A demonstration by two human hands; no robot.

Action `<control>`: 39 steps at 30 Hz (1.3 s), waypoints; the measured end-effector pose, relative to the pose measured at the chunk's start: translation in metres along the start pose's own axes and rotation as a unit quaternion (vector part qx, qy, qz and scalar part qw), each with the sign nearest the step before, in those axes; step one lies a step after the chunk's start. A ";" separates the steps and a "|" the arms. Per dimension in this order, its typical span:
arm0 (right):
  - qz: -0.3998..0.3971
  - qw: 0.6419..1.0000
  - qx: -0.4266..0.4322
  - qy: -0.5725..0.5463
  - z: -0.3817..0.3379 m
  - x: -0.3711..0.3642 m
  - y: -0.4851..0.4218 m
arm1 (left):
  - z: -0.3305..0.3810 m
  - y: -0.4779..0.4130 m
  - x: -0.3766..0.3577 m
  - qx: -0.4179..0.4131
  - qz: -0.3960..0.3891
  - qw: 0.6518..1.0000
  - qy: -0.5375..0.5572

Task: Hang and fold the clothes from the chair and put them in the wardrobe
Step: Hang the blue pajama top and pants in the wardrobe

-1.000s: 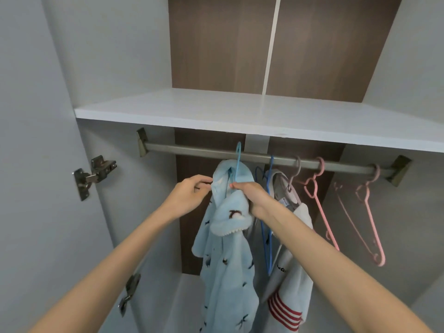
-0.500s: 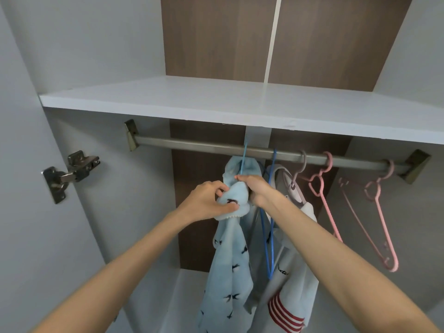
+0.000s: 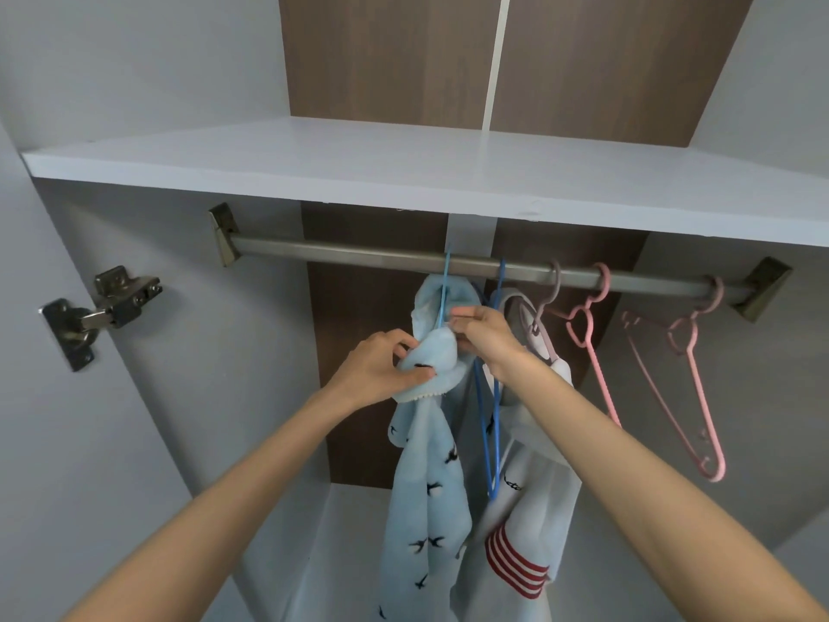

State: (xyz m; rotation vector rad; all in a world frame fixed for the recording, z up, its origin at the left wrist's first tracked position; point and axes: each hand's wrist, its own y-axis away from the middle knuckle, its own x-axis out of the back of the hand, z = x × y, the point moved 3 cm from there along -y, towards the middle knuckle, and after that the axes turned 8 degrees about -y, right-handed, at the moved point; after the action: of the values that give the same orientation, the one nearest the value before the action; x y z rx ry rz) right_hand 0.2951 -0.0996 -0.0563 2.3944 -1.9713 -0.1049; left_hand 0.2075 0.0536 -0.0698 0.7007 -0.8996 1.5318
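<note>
Straightening the blue garment, 6 o'clock under the rail — pinched at the collar by the left hand, gripped near its hook by the right hand. Hung already beside the striped top; likely more to fetch.

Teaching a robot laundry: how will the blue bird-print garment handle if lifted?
Probably floppy: the bird-print garment bunches under the left hand and hangs in folds. Likely light: one thin light blue hanger carries it.

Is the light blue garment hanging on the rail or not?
Hanging: its light blue hanger hooks over the rail; left hand and right hand grip the garment.
</note>
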 end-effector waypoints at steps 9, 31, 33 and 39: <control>0.140 0.935 0.214 0.246 -0.002 0.035 0.038 | 0.025 0.014 -0.009 -0.032 0.047 0.998 -0.022; 0.158 0.959 0.136 0.191 -0.006 0.038 0.051 | 0.030 0.035 -0.023 -0.060 -0.001 0.996 -0.063; 0.164 0.958 0.138 0.191 -0.010 0.039 0.058 | 0.029 0.037 -0.020 -0.062 0.001 0.997 -0.053; 0.155 0.957 0.113 0.216 -0.010 0.043 0.106 | 0.027 0.057 -0.006 -0.063 0.029 0.996 -0.049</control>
State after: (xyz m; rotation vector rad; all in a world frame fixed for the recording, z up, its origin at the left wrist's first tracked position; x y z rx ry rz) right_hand 0.1998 -0.1619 -0.0397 1.9492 -2.1839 0.6281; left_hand 0.1511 0.0256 -0.0692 0.6682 -1.0898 1.4871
